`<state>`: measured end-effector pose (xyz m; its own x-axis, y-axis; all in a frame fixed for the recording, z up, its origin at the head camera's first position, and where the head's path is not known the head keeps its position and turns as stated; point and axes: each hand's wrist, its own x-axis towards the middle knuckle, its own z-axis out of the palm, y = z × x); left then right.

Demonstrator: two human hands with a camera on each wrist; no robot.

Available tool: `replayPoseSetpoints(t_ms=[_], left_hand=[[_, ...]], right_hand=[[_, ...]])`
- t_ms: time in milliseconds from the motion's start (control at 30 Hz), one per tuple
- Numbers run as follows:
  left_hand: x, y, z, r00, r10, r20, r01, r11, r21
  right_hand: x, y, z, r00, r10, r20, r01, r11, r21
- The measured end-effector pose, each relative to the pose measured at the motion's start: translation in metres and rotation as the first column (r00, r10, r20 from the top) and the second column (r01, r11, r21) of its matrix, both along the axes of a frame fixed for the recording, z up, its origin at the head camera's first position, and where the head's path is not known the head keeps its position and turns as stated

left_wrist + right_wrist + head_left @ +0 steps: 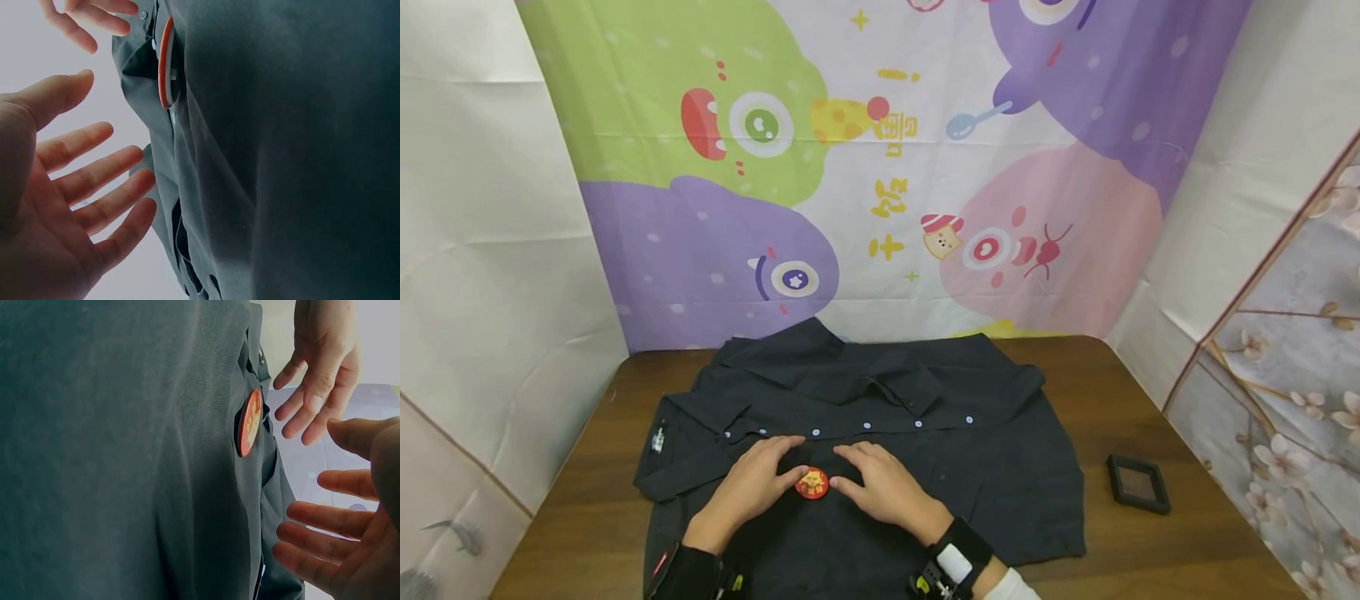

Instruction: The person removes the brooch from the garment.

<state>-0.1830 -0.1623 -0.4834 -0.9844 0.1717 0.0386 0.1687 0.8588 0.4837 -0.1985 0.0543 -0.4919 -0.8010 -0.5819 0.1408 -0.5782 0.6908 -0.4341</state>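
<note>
A dark button-up shirt [1022,492] lies spread over the wooden table, its row of white buttons running crosswise. On its front sits a round red badge [812,483] with a yellow figure. In both wrist views the badge [250,423] appears edge-on, standing slightly off the cloth. My left hand [752,482] is just left of it, fingers loosely extended. To the right, my right hand [886,487] mirrors that pose, thumb near the badge's edge. Neither hand holds anything; the wrist views show spread fingers apart from the badge.
A small black square frame [1138,484] lies on the table [1210,550] right of the shirt. Behind the table hangs a cartoon-printed cloth [880,308], with pale sheets [497,217] at the sides. A dark band with a device surrounds each wrist.
</note>
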Motion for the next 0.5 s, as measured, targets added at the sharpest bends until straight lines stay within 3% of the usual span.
replayPoseSetpoints(t_ms=[500], left_hand=[[0.0006,0.0001,-0.0001,1.0,0.001,0.001,-0.001,1.0,-0.003]], right_hand=[[0.0011,-0.0008,-0.0011,1.0,0.001,0.004,-0.001,1.0,0.004]])
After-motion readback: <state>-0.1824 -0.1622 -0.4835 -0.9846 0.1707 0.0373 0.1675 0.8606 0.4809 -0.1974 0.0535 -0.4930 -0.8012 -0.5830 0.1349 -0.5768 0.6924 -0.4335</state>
